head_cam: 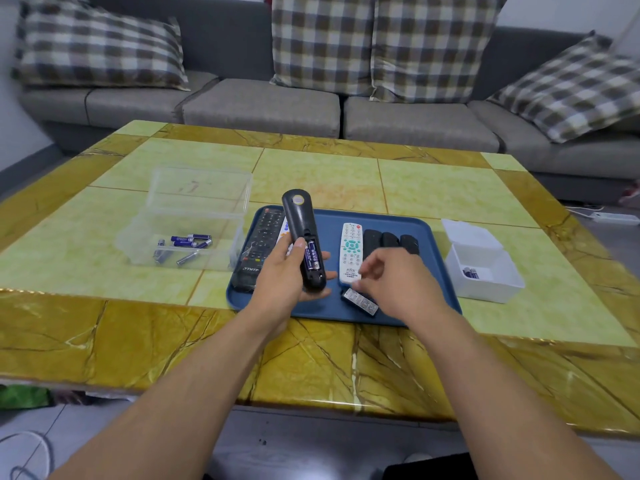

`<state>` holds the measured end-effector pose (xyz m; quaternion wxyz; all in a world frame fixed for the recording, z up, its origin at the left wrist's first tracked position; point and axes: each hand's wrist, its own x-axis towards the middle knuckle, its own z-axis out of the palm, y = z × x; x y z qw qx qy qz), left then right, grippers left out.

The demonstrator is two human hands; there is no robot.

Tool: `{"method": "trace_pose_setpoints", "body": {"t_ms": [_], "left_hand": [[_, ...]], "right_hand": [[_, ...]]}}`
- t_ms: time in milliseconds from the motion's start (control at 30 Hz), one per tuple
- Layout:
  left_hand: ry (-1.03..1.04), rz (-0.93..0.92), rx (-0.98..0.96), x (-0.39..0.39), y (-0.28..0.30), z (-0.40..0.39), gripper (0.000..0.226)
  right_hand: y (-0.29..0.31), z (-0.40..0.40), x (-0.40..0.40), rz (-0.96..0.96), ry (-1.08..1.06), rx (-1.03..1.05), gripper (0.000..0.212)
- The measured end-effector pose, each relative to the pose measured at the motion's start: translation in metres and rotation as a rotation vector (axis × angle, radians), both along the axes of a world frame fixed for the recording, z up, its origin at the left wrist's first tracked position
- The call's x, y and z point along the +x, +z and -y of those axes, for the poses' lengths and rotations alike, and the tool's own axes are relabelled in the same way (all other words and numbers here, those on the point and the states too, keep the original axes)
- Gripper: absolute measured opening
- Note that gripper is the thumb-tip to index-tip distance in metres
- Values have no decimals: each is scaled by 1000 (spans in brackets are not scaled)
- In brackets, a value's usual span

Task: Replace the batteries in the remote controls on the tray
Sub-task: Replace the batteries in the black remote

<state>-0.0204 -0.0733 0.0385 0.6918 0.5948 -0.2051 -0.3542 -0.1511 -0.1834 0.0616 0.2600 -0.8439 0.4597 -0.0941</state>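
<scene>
On the yellow-green marble-patterned table (311, 174) sits a dark blue plastic tray (426, 233). Above its near left part, the left hand (287, 275) grips a black remote control (300, 223) turned back-up, a purple battery (312, 255) in its uncovered compartment. The right hand (398, 275) hovers alongside, fingers loosely curled, holding nothing.

The left hand (289, 271) and the raised dark remote (304, 242) hide most of a white remote (284, 229), and the small white box's (485, 268) contents are too small to tell.
</scene>
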Motion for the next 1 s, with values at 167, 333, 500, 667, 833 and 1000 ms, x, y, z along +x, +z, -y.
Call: {"method": "trace_pose_setpoints", "body": {"t_ms": [167, 333, 500, 667, 833, 1000], "left_hand": [[5, -113, -8, 3, 4, -2, 28], [-32, -113, -34, 4, 4, -2, 42], [-63, -8, -52, 5, 2, -4, 47], [-40, -31, -69, 9, 4, -5, 44], [30, -112, -65, 15, 9, -6, 26], [-9, -137, -52, 12, 12, -7, 29]], "right_hand": [[-12, -9, 1, -397, 75, -161, 44], [-18, -7, 6, -371, 89, -117, 46], [-17, -5, 8, -229, 75, -31, 22], [-5, -8, 6, 98, 143, 13, 25], [2, -6, 2, 154, 234, -42, 45], [10, -9, 5, 416, 139, 54, 2]]}}
